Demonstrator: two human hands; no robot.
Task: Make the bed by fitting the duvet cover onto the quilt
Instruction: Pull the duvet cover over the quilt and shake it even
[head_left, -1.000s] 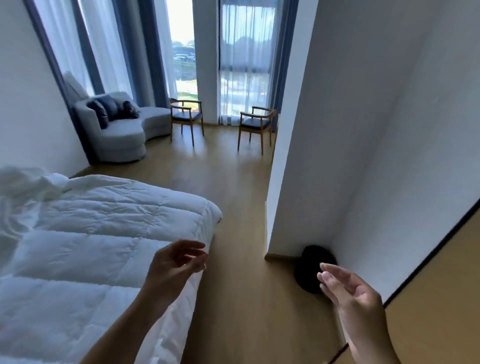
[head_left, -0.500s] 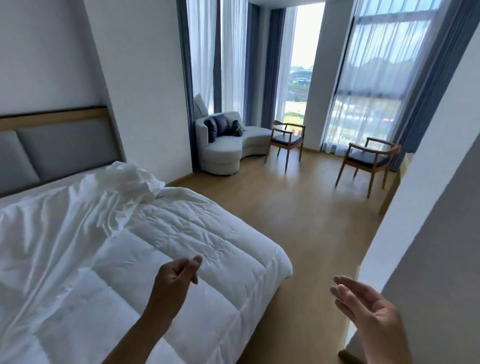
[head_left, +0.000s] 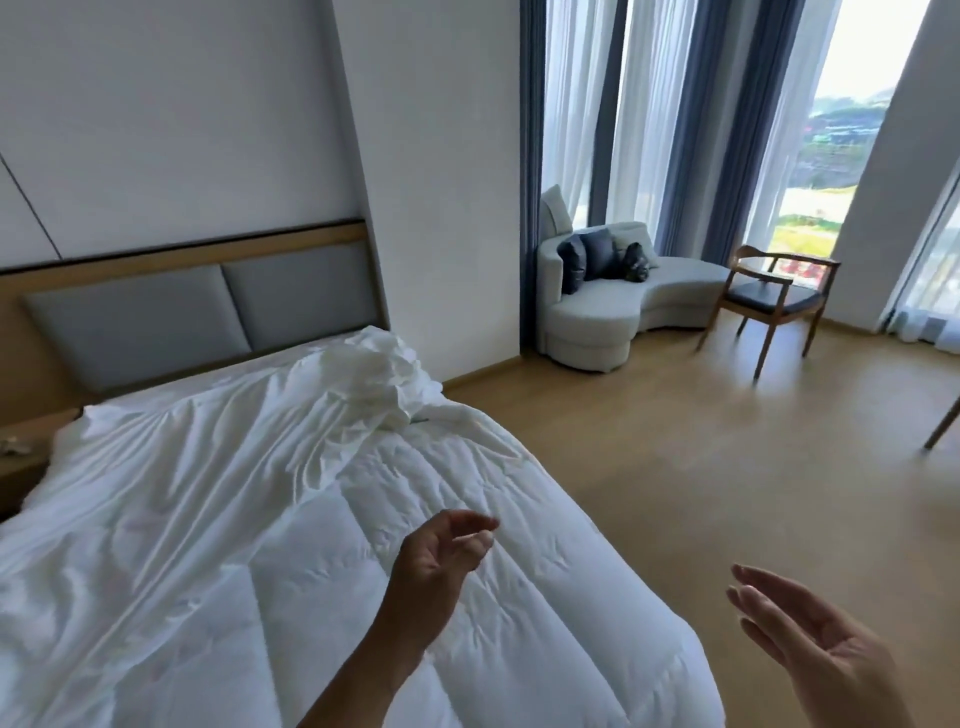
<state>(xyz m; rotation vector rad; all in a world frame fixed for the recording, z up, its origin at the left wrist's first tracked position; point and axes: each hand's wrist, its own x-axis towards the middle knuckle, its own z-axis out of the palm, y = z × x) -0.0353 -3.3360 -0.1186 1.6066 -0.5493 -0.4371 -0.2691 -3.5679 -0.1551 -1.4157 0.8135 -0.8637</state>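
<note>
Head view, positions given relative to the bed (head_left: 130, 379).

Quilt (head_left: 467, 597): white, stitched in panels, spread over the near part of the bed and draped over its foot corner.

Duvet cover (head_left: 218, 467): thin, wrinkled white fabric, laid across the quilt toward the headboard end and bunched into a crumpled heap (head_left: 379, 374) at the bed's window-side edge.

Left hand (head_left: 431, 566): raised above the quilt near the foot of the bed, fingers loosely curled; nothing is held and no fabric is touched.

Right hand (head_left: 810, 644): held over the wooden floor (head_left: 675, 467), well apart from the bed's foot corner, palm turned inward, fingers nearly straight and slightly spread; nothing is gripped.

Headboard (head_left: 208, 306): grey padded panels framed in wood, set against the wall at the far end of the bed.

Sofa (head_left: 613, 301): pale and curved, carrying dark cushions, placed beyond the bed by the curtained windows.

Wooden chair (head_left: 769, 301): dark seat, stood beyond the sofa, farther from the bed.
</note>
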